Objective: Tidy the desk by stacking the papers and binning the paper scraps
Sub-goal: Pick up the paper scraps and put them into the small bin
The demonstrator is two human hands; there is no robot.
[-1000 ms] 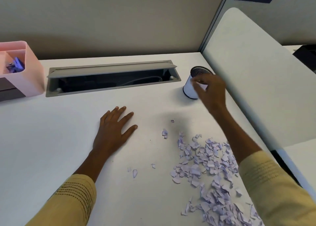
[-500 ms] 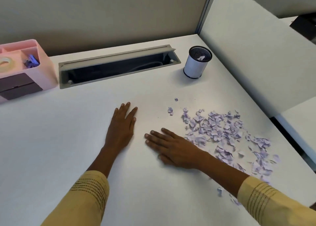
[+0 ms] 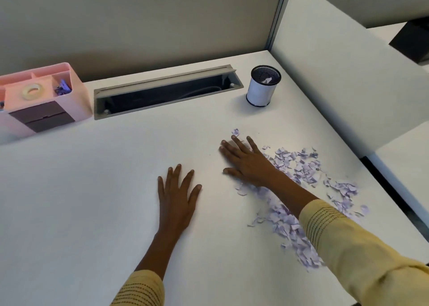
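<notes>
Purple paper scraps (image 3: 299, 166) lie in a big messy pile on the right part of the white desk (image 3: 92, 189). One small scrap (image 3: 235, 132) sits alone, just past the fingertips. A few bits show inside the little white bin (image 3: 263, 86) at the back, so some binning looks done. Most of the pile is not in the bin yet, so I think lots of work is left. No sheets to stack can be seen.

The right hand (image 3: 246, 164) lies flat with its fingers (image 3: 236, 143) spread wide, holding nothing. It rests at the left edge of the pile, and scraps touch its wrist side. The left hand (image 3: 177, 196) is flat too, fingers apart, empty, well away from the scraps.

A pink organiser (image 3: 44, 97) stands far left, beside a long open slot (image 3: 162, 92).
</notes>
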